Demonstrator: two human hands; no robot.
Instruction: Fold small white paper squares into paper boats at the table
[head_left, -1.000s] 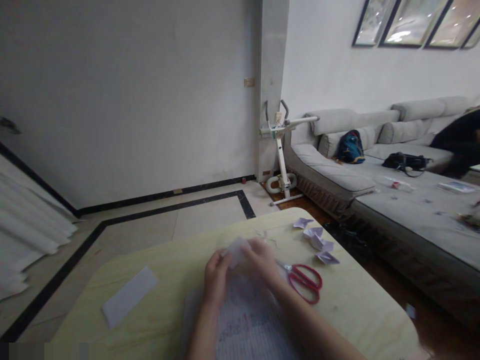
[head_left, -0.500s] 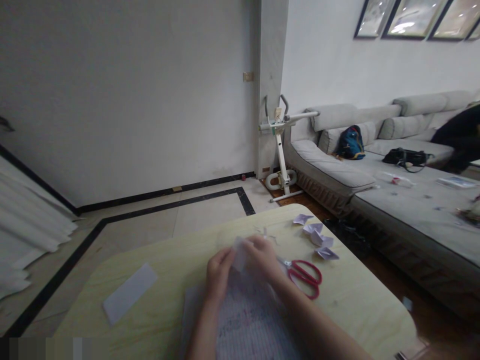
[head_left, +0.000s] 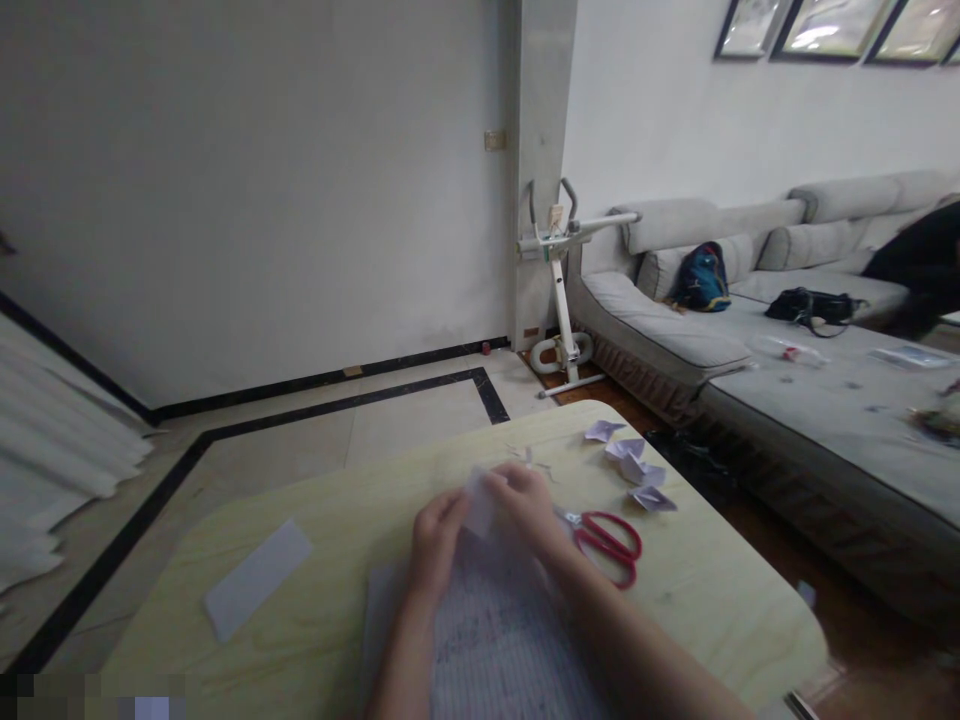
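Between my two hands is a small piece of white paper (head_left: 480, 508), raised over the table. My left hand (head_left: 437, 530) pinches its left edge, and my right hand (head_left: 523, 505) grips it from the right; the right fingertips are partly hidden. Beneath my forearms lies a lined sheet with handwriting (head_left: 502, 640). Scissors with red handles (head_left: 609, 545) rest just right of my right hand, their blades partly covered by it. Several folded paper pieces (head_left: 631, 465) sit along the table's far right side.
A white paper strip (head_left: 259, 578) lies on the left of the pale wooden table (head_left: 337, 540). Paper scraps (head_left: 529, 458) are scattered beyond my hands. Past the table stand an exercise machine (head_left: 561, 290) and a grey sofa (head_left: 810, 410). A person in dark clothing (head_left: 919, 265) is at the far right.
My hands stay almost in place, both still on the small paper. The whole view has shifted slightly, with the room appearing a little higher.
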